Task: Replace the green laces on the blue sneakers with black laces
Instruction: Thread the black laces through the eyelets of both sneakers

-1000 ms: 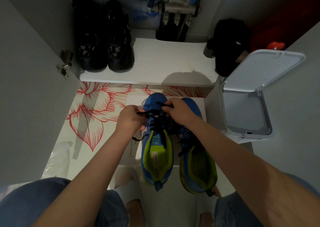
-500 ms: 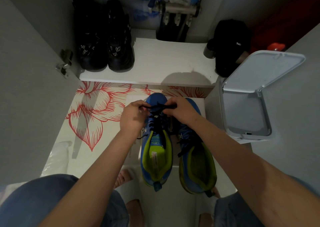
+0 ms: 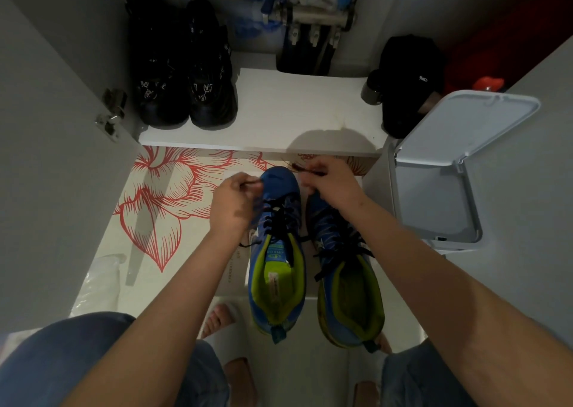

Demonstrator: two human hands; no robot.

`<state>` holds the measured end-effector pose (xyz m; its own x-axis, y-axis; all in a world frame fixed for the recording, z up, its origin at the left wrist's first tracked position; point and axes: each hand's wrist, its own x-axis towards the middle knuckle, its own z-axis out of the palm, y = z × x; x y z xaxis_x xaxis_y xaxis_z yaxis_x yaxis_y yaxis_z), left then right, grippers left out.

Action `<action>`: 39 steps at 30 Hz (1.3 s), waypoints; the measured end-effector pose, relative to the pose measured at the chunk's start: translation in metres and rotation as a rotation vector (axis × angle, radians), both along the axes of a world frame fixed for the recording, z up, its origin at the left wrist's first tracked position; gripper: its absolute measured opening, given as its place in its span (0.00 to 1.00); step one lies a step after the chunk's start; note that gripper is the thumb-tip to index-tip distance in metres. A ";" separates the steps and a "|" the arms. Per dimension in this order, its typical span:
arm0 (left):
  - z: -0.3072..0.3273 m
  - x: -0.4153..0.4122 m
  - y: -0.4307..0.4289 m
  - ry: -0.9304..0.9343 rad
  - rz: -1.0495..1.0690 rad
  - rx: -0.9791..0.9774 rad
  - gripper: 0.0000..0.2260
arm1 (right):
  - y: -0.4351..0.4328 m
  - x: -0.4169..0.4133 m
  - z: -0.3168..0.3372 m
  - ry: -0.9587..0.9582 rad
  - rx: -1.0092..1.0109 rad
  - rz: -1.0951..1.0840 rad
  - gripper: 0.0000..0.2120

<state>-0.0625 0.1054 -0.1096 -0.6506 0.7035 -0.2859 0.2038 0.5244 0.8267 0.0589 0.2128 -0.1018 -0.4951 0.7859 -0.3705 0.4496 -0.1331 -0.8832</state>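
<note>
Two blue sneakers with yellow-green lining stand side by side on a white box, toes pointing away from me. The left sneaker [image 3: 277,251] has a black lace [image 3: 276,220] threaded across its eyelets. The right sneaker [image 3: 347,279] is laced in black too, with loose ends near its tongue. My left hand [image 3: 232,205] pinches one lace end at the left side of the left sneaker's toe. My right hand [image 3: 331,183] pinches the other end beyond the toes, above the right sneaker's front. No green lace is visible.
A white bin [image 3: 440,183] with its lid open stands at the right. A white shelf [image 3: 279,112] ahead holds black boots [image 3: 186,75] and a black bag [image 3: 409,81]. The floor mat [image 3: 164,195] has a red flower print. A cabinet door [image 3: 46,158] stands at the left.
Both hands have moved apart and away from me, pulling the black lace ends out past the left sneaker's toe; before they were close together over its upper eyelets.
</note>
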 end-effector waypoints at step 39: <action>0.058 -0.006 0.023 -0.371 0.019 0.349 0.09 | -0.005 -0.024 0.071 0.438 -0.185 -0.176 0.11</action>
